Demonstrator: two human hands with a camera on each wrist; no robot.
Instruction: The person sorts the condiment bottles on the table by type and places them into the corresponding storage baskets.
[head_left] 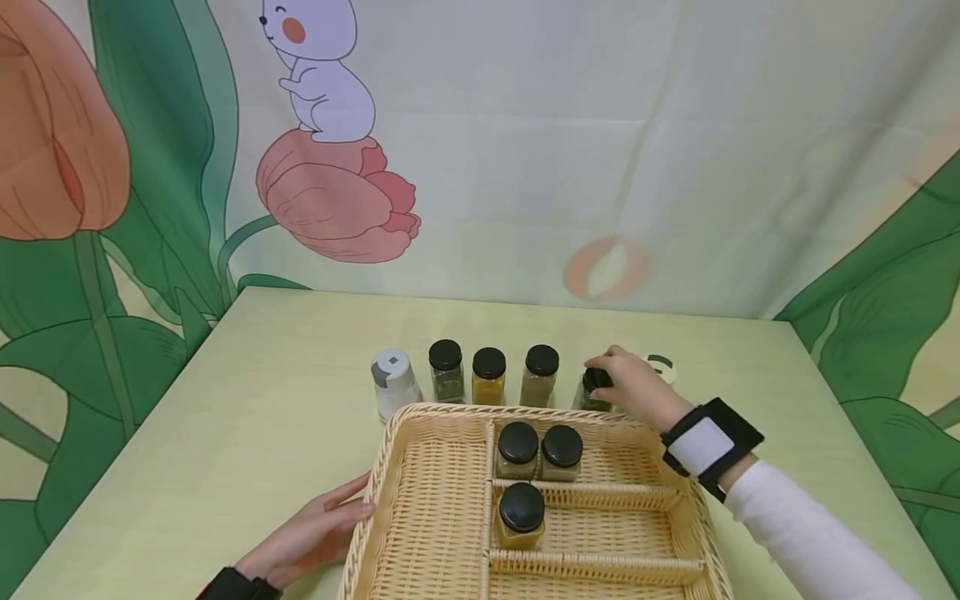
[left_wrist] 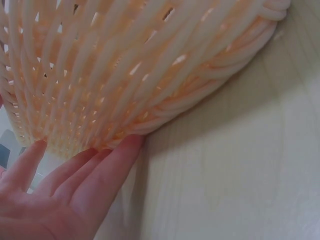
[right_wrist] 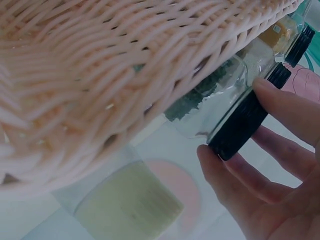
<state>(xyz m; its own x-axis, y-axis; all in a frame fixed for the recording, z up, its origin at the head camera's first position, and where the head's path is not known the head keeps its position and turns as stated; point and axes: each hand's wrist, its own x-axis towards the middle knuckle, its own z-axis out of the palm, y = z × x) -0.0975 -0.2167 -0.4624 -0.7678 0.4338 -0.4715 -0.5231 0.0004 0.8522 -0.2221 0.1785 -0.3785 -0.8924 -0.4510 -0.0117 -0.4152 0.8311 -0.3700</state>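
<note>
My right hand (head_left: 637,383) pinches the black lid of a glass spice jar (head_left: 596,402) just behind the basket's far rim. In the right wrist view, dark green flakes show inside that spice jar (right_wrist: 200,107), and thumb and fingers sit around its lid. My left hand (head_left: 315,533) touches the left side of the wicker basket (head_left: 378,479). Its fingers lie extended against the woven wall in the left wrist view. Inside the basket, two black-lidded jars (head_left: 517,446) stand side by side in the far compartment, and one yellowish jar (head_left: 521,521) stands in the middle compartment.
Behind the basket stand a white-and-grey-capped shaker (head_left: 393,383), a green herb jar (head_left: 447,375), a yellow spice jar (head_left: 489,379) and a beige spice jar (head_left: 539,379). A white-capped container (head_left: 662,367) is partly hidden by my right hand. A printed curtain (head_left: 487,167) hangs behind the table.
</note>
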